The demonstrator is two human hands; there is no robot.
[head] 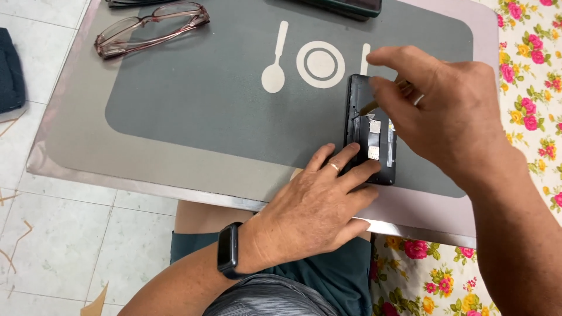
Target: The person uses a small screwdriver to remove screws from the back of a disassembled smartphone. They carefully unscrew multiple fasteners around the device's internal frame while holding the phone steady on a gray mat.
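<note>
- Head view: a phone (371, 137) with its back cover off lay face down on a grey mat (222, 99), towards the right side and close to the near edge, so its open back faced up within easy reach of both hands.
- The left hand (319, 202) lay flat over the near end of the phone, fingers spread and pressing down on it and the mat beside it; this seemed meant to keep the phone from sliding. It was not closed round anything.
- The right hand (445, 111) came in from the right above the far half of the phone, thumb and fingers pinched together on a thin tool (374, 105), whose tip touched the phone's inside near its left rim. The pinch looked like a grip for fine control.
- The mat covered a small table (52, 158) that sat over the person's lap, which brought the work close under the eyes.
- A pair of glasses (149, 28) lay folded at the far left of the mat, well apart from the phone, out of the hands' way.
- A dark thing (345, 6) showed at the far edge, cut off by the frame; what it was I could not tell.
- A flowered cloth (527, 76) lay to the right of the table.
</note>
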